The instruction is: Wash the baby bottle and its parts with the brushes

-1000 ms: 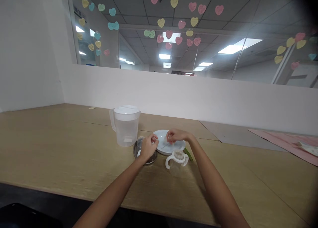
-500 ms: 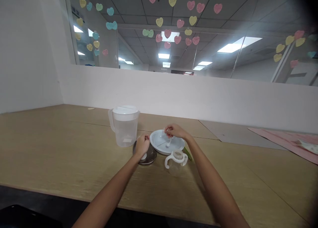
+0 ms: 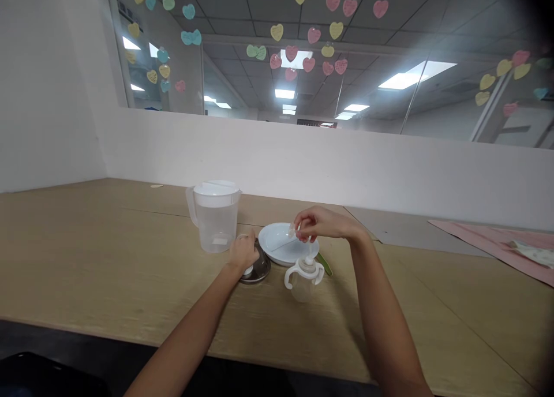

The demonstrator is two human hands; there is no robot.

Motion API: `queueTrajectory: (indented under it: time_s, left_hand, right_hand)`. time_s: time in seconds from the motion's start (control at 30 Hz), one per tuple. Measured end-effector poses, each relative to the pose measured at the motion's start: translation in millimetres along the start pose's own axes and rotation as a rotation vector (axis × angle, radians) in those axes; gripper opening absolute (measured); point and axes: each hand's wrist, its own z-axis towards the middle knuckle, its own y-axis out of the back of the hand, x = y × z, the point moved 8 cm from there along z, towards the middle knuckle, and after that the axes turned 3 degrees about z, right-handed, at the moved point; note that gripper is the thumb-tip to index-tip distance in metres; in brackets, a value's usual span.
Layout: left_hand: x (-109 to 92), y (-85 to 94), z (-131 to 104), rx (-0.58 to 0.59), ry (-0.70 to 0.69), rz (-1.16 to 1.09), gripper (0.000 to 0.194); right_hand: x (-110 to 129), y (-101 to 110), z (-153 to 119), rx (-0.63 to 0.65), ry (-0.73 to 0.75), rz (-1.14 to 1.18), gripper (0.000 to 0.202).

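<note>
My right hand [image 3: 312, 224] pinches a small clear piece [image 3: 292, 230] with a thin white tube hanging from it. The tube's white end [image 3: 309, 259] is at the mouth of a clear bottle [image 3: 302, 287] with two white handles. My left hand [image 3: 243, 250] is closed over the near left part of a dark round dish [image 3: 261, 268]; what its fingers hold, if anything, is hidden. Behind the bottle lies a white plate [image 3: 277, 248]. A green strip [image 3: 324, 264] lies beside the plate on the right.
A translucent lidded pitcher [image 3: 216, 227] stands left of the plate. At the far right a pink cloth [image 3: 480, 238] lies on the wooden table [image 3: 130, 281]. A white wall [image 3: 277, 160] rises behind, below a window with heart-shaped notes.
My right hand has moved right and toward me, taking the tube from over the plate to the bottle's mouth. My left hand has shifted slightly left and down.
</note>
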Motion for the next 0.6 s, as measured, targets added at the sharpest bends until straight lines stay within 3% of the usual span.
queueTrajectory:
  time_s: [0.1,0.17,0.3,0.43,0.6]
  left_hand:
    - [8,7.5,1,-0.050,0.044,-0.088,0.022]
    - [15,19.5,2,-0.163,0.087,-0.202,0.022]
    - [31,34.1,1,-0.392,0.191,-0.733,0.019]
    - [35,5.7,7,-0.288,0.393,-1.390,0.029]
    - [22,-3.9,13,-0.176,0.358,-1.491,0.028]
  right_hand:
    - [-12,-1,4,0.010,-0.066,-0.036,0.029]
    - [-18,-3,6,0.016,-0.106,-0.059,0.041]
    - [-23,-14,8,0.106,-0.183,-0.126,0.046]
    - [-30,-13,11,0.107,-0.230,-0.236,0.050]
    - [-21,2,17,-0.060,-0.045,-0.249,0.049]
